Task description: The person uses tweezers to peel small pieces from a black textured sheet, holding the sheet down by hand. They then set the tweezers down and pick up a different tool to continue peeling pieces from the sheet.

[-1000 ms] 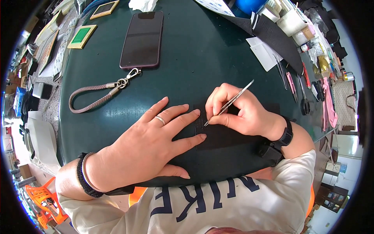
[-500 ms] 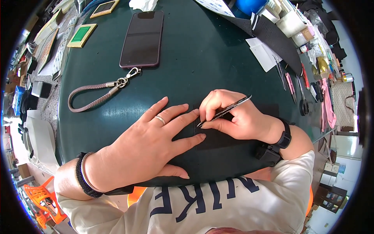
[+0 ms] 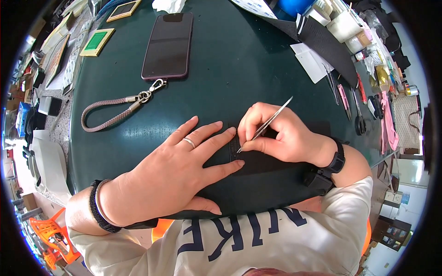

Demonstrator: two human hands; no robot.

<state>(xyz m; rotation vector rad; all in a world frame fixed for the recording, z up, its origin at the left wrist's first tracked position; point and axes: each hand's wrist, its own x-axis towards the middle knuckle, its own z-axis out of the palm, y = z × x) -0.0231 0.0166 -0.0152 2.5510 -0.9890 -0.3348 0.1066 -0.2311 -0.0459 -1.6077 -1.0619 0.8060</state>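
My right hand (image 3: 282,134) pinches a pair of slim metal tweezers (image 3: 275,116) between thumb and fingers. Their tips point down and left at the edge of a thin black sheet (image 3: 262,163) on the dark green work surface. Spread flat, my left hand (image 3: 168,172) rests to the left, with its index and middle fingertips at the sheet's left edge. A narrow, textured black strip (image 3: 234,146) shows between those fingertips, close to the tweezer tips. Whether anything is caught in the tips is too small to tell.
Beyond my left hand lie a phone (image 3: 168,46) and its braided wrist strap (image 3: 108,115). At the right are more tweezers (image 3: 331,87), a pink-handled tool (image 3: 344,99), scissors (image 3: 359,122) and white cards (image 3: 313,62). A green square in a frame (image 3: 96,42) sits far left.
My right hand has shifted slightly up, and the tweezers have turned steeper, now catching light. Their tips have moved a little lower. My left hand has stayed nearly in place.
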